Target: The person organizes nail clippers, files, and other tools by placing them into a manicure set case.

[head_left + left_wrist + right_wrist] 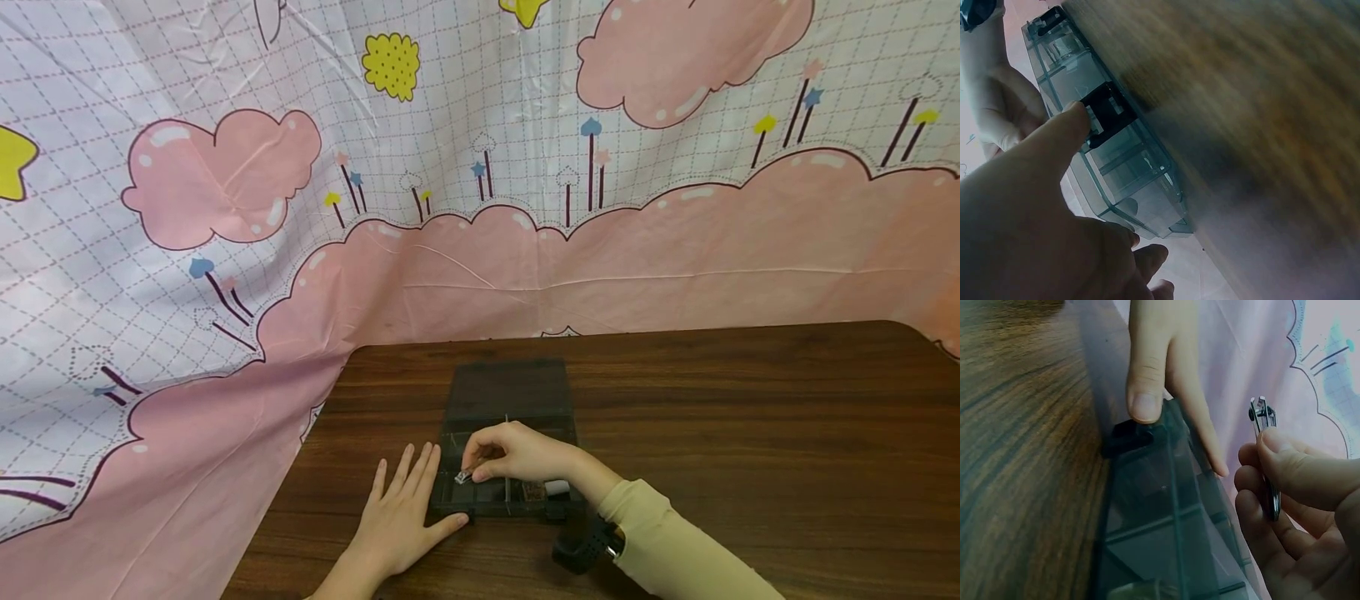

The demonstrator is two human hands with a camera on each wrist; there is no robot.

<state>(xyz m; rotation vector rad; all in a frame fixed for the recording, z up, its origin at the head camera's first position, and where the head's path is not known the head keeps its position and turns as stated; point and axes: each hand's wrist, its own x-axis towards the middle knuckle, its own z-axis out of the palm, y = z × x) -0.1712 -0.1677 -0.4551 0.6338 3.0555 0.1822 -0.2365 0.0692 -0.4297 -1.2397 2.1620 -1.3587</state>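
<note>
My right hand holds a silver nail clipper above the left compartments of a dark see-through compartment box. In the right wrist view, the nail clipper sits pinched between thumb and fingers, its cutting end pointing up and clear of the box. My left hand lies with fingers spread along the box's left side. Its thumb touches the black latch on the front wall, as the left wrist view shows. The lid is folded back, away from me. My right hand hides part of the middle compartments.
A brown item and a white item lie in the box's front right compartments. The dark wood table extends to the right. Behind it hangs a pink and white patterned cloth. A black device is by my right wrist.
</note>
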